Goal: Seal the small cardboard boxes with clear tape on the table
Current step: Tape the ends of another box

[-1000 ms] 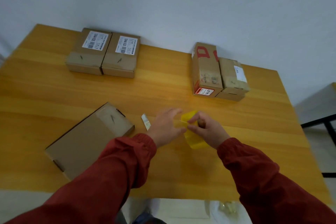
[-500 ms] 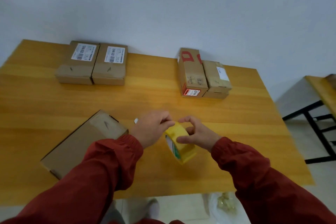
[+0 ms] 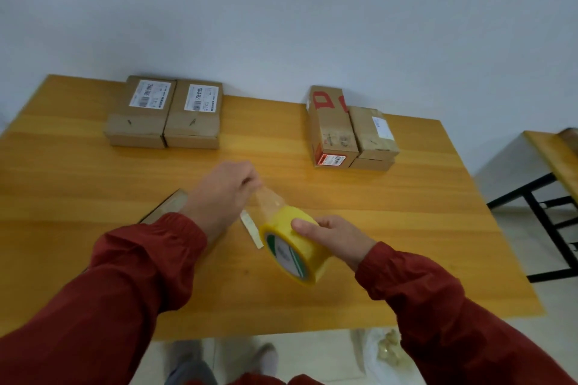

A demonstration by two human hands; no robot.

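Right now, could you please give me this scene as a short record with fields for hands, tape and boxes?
left hand: pinches the tape strip pulled off the tape roll
right hand: grips the yellow tape roll above the table
far left: two labelled boxes, side by side
far right: a group of boxes, one printed red
near box: mostly hidden by the left sleeve

Our left hand (image 3: pixel 223 194) is raised with its back to the camera, fingertips pinching the free end of the tape strip (image 3: pixel 267 201). Our right hand (image 3: pixel 336 236) sits lower and further right, gripping the tape roll (image 3: pixel 292 248) with the thumb on top. Both arms reach forward in red sleeves (image 3: pixel 140 275), hands near each other but apart.
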